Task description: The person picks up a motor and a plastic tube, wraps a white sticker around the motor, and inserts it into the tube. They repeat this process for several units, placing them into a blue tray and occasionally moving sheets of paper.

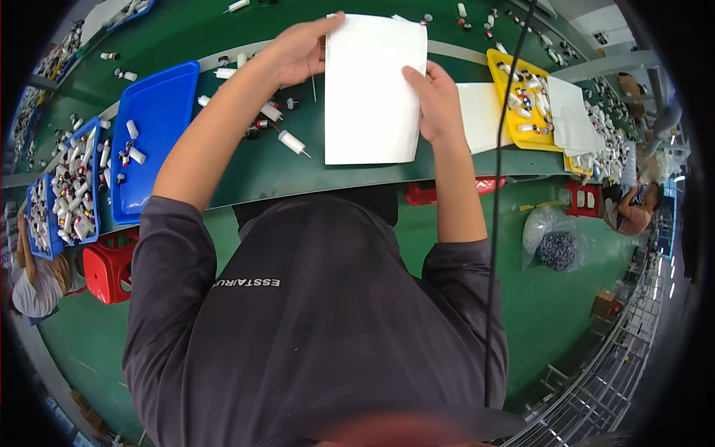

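Note:
Both my hands hold a blank white sheet (375, 97) upright over the green worktable. My left hand (300, 54) is closed at its upper left edge, thumb on the top corner and the other fingers partly hidden. Lower on the opposite side, my right hand (439, 100) grips the right edge with its thumb across the front. Near my left hand several small white tubes lie loose, one a tube with a thin tip (292, 141). Beside my right hand another white sheet (480, 115) lies on the table, reaching the yellow tray (495, 68).
A blue tray (160, 97) with a few tubes stands on the left, beside a blue bin (94, 186) full of tubes. A black cable (500, 149) hangs down at the right. Red stools (108, 272) stand below the table. People sit at far left and far right.

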Tool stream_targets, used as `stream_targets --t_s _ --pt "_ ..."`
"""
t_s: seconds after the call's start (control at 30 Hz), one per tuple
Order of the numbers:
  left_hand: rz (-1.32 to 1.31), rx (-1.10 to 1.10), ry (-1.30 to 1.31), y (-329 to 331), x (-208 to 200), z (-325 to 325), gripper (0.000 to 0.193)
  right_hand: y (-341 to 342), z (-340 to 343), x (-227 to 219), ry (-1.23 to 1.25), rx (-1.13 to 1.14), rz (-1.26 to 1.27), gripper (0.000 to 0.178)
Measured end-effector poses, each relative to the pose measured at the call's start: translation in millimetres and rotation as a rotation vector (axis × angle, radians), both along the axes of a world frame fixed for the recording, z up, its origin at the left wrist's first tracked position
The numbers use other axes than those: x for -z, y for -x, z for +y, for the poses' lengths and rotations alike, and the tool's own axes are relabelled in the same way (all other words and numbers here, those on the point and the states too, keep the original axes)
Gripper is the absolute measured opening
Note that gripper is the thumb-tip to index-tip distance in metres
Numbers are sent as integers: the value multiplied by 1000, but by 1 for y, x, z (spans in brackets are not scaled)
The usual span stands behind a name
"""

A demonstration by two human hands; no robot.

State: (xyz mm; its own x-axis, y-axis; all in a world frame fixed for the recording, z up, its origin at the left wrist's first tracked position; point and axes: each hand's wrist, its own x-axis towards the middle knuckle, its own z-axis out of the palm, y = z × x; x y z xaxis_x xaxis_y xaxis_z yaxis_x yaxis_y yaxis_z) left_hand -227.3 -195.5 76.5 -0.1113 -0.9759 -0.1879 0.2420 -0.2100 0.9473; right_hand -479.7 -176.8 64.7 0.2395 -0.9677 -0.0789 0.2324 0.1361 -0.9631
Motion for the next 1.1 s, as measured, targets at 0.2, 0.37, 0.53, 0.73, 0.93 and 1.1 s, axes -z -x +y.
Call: stream_targets --t_s 0.2,0.37,0.53,0.73,0.93,1.1 --pt "88 42 32 7 13 15 35 -21 1 12 10 70 20 35" --pt "68 63 71 -1 14 17 30 -25 5 8 36 72 68 33" --pt "-35 113 44 -11 16 16 32 -23 2 11 35 86 236 36" --pt "-205 134 158 -23 18 22 33 -39 -16 -15 37 39 190 32" --pt "-220 137 199 -39 17 2 35 -51 -21 -5 139 121 354 23" --pt "-272 173 162 -43 27 1 37 -56 -23 1 114 144 353 24"
